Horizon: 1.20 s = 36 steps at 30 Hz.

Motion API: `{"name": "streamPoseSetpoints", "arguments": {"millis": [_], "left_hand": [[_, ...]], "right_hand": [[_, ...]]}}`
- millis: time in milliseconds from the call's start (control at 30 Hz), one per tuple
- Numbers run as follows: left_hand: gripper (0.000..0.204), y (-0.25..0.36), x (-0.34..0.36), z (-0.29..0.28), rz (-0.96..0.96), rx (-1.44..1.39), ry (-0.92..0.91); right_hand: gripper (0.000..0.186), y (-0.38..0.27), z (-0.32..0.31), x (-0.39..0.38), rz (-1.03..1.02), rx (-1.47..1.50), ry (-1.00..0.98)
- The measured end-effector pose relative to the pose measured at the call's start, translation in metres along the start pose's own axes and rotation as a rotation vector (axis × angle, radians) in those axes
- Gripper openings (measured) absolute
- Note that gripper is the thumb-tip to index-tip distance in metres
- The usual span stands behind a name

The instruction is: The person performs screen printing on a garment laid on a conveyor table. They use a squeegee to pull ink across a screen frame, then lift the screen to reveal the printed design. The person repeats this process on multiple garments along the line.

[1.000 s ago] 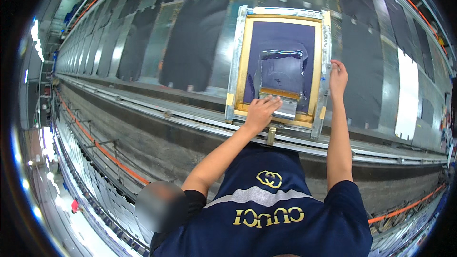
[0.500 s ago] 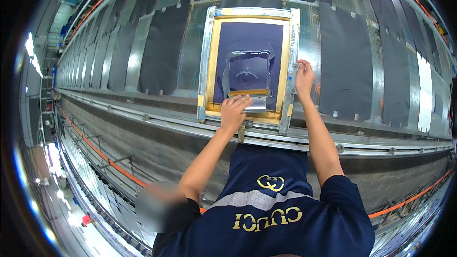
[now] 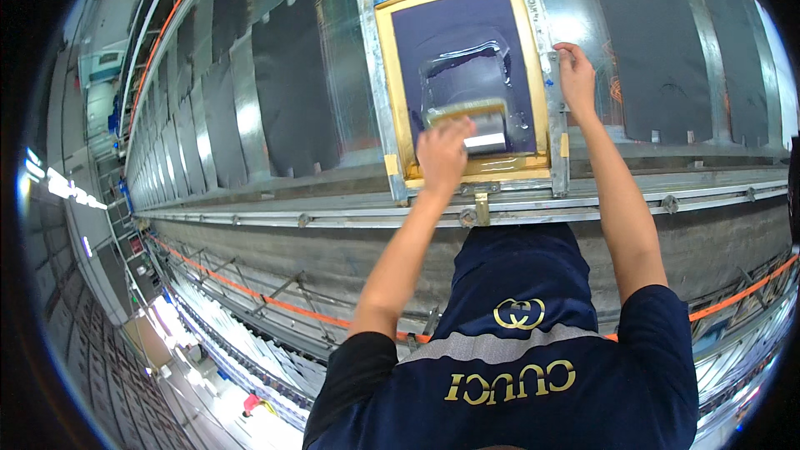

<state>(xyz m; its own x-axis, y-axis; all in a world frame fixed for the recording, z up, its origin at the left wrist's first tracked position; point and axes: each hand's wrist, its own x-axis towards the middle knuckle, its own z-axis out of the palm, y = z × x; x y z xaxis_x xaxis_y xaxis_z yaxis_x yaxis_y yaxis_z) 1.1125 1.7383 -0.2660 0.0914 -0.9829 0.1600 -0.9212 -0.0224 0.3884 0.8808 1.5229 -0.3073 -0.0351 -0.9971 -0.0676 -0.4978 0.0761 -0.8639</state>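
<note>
Silver metal squeegee with amber edge, mid-picture, over the purple mesh of a yellow-taped metal screen frame. Left hand closed on its left end; right hand half-curled at right rail, grip unclear. Looks mid-pass: glossy wet patch spread, squeegee short of bottom edge.

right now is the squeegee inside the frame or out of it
Inside: the squeegee is within the frame, over its dark screen, with the left hand on it.

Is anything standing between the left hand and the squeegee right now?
Nothing visible: the left hand is on the left part of the squeegee, inside the yellow-edged frame. The right hand is apart, at the frame's right side.
</note>
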Motion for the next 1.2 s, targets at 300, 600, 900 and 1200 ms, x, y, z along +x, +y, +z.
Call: {"name": "streamPoseSetpoints", "arguments": {"millis": [300, 600, 900, 1200], "left_hand": [[0.041, -0.03, 0.116, 0.017, -0.023, 0.096, 0.085], [0.046, -0.007, 0.012, 0.008, 0.037, 0.011, 0.097], [0.037, -0.037, 0.13, 0.017, -0.058, 0.09, 0.036], [0.043, 0.0, 0.002, 0.011, 0.065, 0.055, 0.028]], "right_hand": [[0.021, -0.017, -0.01, -0.004, 0.076, 0.023, -0.013], [0.02, -0.023, -0.008, -0.002, 0.071, 0.008, 0.002], [0.02, -0.02, -0.01, -0.003, 0.075, 0.048, -0.011], [0.02, -0.005, 0.001, 0.001, 0.008, 0.013, 0.036]]}}
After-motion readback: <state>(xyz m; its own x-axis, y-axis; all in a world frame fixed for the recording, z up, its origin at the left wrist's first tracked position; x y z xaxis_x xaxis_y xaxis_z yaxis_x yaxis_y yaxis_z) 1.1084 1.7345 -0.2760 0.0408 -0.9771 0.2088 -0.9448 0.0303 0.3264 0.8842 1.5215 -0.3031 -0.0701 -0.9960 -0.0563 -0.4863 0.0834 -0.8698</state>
